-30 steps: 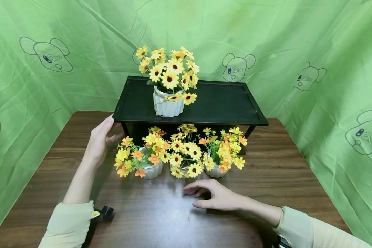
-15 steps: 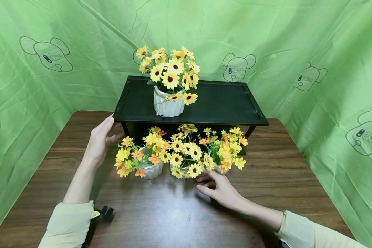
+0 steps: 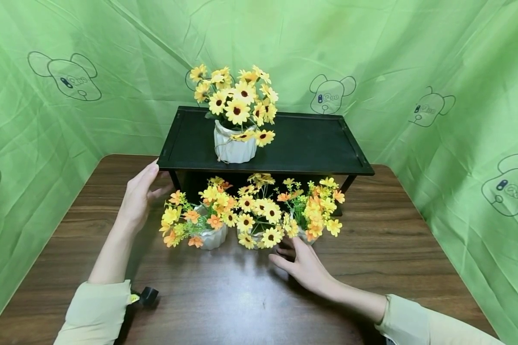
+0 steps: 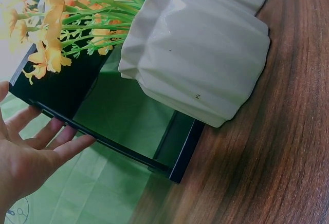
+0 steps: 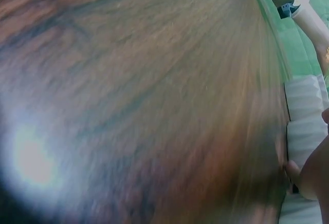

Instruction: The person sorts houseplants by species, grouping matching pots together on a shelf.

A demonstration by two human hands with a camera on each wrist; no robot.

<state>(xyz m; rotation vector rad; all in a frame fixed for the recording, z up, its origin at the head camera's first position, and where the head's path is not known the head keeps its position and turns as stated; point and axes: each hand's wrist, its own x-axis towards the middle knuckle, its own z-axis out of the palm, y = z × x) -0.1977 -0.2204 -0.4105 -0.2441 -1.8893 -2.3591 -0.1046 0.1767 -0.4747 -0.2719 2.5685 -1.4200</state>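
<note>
My left hand (image 3: 136,191) touches the left side of a black shelf (image 3: 311,143). In the left wrist view its extended fingers (image 4: 67,149) meet the shelf's side bar. On top of the shelf stands a white pot of yellow daisy-like flowers (image 3: 235,139). In front, three potted flowers stand in a row: a left orange-yellow one (image 3: 211,237), a middle yellow one (image 3: 261,211) and a right orange-yellow one (image 3: 315,213). My right hand (image 3: 308,268) reaches in low by the middle and right pots, thumb apart from the fingers; blossoms partly hide its fingertips.
A brown wood-grain table (image 3: 224,306) carries everything. Green cloth (image 3: 393,52) with mouse-like line drawings surrounds it. A small black device (image 3: 148,296) sits by the left cuff. The shelf's front leg (image 3: 348,183) stands behind the right pot.
The right hand has moved from the table in front of the middle pot, rightward and inward, to the gap beside the right pot. The left hand, shelf and pots stay put.
</note>
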